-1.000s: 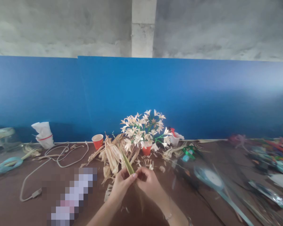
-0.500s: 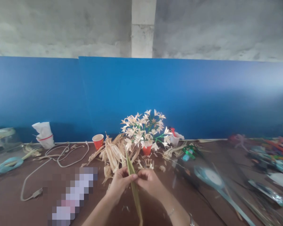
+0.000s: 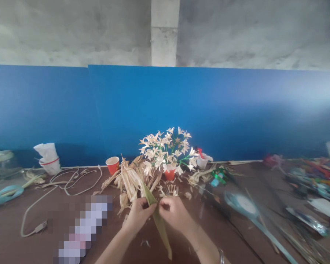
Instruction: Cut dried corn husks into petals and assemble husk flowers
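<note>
A long greenish corn husk [image 3: 161,229] slants between my hands, its pointed top toward the husk pile and its lower tip toward me. My left hand [image 3: 139,217] pinches it from the left, thumb on top. My right hand [image 3: 176,214] has its fingers curled, with thumb and fingertips pinched at the husk's right edge. Just beyond my hands lies a pile of dry pale husks [image 3: 130,179]. White husk flowers [image 3: 167,148] on green stems stand in a red cup [image 3: 169,174] behind them.
Another red paper cup [image 3: 112,165] stands left of the pile. A white cable [image 3: 67,189] and a blurred-out strip [image 3: 85,231] lie at left. To the right are a ribbon spool [image 3: 244,205], green tape [image 3: 219,177] and several coloured materials [image 3: 319,174]. A blue partition [image 3: 165,99] rises behind.
The husk has turned its broad face up and looks wider, its lower tip swung right. My right fingertips have parted slightly from my left thumb. The view has shifted a little.
</note>
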Tool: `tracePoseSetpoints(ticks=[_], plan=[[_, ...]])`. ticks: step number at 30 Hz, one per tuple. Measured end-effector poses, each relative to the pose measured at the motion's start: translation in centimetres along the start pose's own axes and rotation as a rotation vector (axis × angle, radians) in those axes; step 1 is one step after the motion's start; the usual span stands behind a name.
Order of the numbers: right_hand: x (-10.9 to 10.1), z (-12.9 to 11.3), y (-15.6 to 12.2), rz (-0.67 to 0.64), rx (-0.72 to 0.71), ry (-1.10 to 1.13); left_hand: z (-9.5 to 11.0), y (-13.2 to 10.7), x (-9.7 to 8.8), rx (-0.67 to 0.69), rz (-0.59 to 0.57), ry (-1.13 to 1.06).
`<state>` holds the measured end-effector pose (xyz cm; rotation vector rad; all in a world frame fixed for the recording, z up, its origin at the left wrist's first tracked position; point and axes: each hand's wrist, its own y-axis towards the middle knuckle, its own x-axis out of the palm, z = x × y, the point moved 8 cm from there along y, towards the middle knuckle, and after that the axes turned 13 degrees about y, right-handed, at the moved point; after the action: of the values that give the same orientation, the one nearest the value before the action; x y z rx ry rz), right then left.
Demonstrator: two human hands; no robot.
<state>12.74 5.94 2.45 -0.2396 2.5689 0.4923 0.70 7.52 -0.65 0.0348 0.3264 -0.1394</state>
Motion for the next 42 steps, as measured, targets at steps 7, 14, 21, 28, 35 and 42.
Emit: tracePoseSetpoints(ticks=[7,14,21,28,35,42], plan=[[0.0,-0.5,-0.2,0.005,-0.047,-0.204,0.7,0.0,-0.5,0.141,0.064,0.167],[-0.7,0.1,0.0,0.042,0.062,0.036,1.0,-0.1,-0.5,0.139,0.032,0.221],[-0.4,-0.2,-0.3,0.099,0.037,-0.133,1.0,-0.3,0.0,0.151,0.036,0.325],[-5.7,0.0,-1.0,0.522,-0.017,-0.159,-0.5,0.9,-4.3,-0.041,0.269,0.401],[-11.7,1.5,-4.5,1.135,-0.118,0.298,-1.7,1.8,-7.7,-0.123,0.344,0.629],[-9.6,0.8,-3.2,0.911,-0.114,0.311,0.0,0.5,-8.2,-0.214,0.359,0.848]])
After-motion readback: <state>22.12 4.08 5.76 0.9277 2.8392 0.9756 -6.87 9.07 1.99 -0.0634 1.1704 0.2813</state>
